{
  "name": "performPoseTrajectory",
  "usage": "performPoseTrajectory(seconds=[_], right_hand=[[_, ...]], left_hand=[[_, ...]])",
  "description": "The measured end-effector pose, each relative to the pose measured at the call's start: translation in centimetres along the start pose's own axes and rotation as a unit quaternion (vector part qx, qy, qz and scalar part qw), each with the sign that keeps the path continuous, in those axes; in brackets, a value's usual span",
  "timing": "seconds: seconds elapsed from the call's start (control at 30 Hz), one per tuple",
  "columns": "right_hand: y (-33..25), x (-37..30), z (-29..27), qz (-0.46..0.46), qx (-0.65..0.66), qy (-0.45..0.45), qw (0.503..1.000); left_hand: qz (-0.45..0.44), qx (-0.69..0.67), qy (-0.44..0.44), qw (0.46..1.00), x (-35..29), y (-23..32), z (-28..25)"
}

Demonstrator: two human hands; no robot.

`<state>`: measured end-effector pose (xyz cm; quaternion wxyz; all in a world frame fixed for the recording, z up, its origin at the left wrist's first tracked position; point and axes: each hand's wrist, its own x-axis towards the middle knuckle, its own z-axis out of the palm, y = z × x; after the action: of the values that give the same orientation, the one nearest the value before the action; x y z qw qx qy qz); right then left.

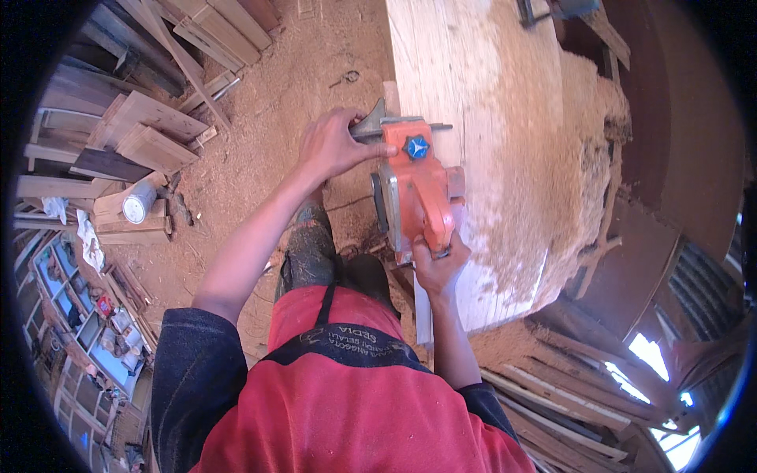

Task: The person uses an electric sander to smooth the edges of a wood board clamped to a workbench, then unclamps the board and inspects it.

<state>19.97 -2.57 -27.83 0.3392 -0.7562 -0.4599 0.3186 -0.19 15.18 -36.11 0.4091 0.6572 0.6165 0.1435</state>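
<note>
An orange electric hand planer (pixel 414 189) with a blue knob sits over the left edge of a pale wooden tabletop (pixel 430 59). My right hand (pixel 441 268) is wrapped round its rear handle. At the planer's front, my left hand (pixel 335 146) grips the dark metal side guide (pixel 371 122), with the thumb reaching onto the orange body. Most of my left fingers are hidden behind the guide. A narrow strip of wood (pixel 423 311) shows along the tabletop's edge below the planer, and the planer's underside is out of sight.
Wood shavings (pixel 528 181) cover much of the tabletop and the floor (pixel 244 165). Stacked boards (pixel 154 130) and a white can (pixel 139 202) are at the left. A shelf of tools (pixel 102 331) stands lower left; a dark clamp-like tool (pixel 536 14) rests at the far end. Timber (pixel 560 402) lies lower right.
</note>
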Motion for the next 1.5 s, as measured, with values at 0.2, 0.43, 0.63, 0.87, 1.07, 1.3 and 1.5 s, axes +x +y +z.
performPoseTrajectory(seconds=[0.2, 0.43, 0.63, 0.87, 1.07, 1.3, 1.5], right_hand=[[-5.8, 15.1, 7.3, 0.015, 0.069, -0.004, 0.998], [-12.7, 29.7, 13.1, -0.086, 0.015, 0.02, 0.996], [-15.8, 39.8, 17.3, -0.288, -0.052, 0.13, 0.947], [-14.3, 35.7, 15.3, -0.184, -0.039, 0.106, 0.976], [-5.5, 17.0, 8.4, -0.099, 0.057, 0.016, 0.993], [6.5, -11.9, -4.7, -0.015, -0.049, 0.015, 0.999], [17.3, -36.0, -14.5, 0.05, -0.12, 0.007, 0.991]], left_hand=[[0.009, -0.013, 0.016, 1.0, 16.5, -1.7, -7.6], [0.006, 0.024, -0.004, 1.0, 30.5, -1.8, -15.7], [0.145, -0.104, 0.085, 0.98, 39.9, -2.6, -18.7], [0.066, -0.181, 0.011, 0.981, 37.3, -3.0, -14.2], [0.07, -0.085, 0.088, 0.99, 18.8, -3.9, -6.0], [0.009, -0.021, -0.108, 0.994, -9.7, -0.7, 6.2], [0.01, 0.012, -0.172, 0.985, -32.9, 3.5, 14.7]])
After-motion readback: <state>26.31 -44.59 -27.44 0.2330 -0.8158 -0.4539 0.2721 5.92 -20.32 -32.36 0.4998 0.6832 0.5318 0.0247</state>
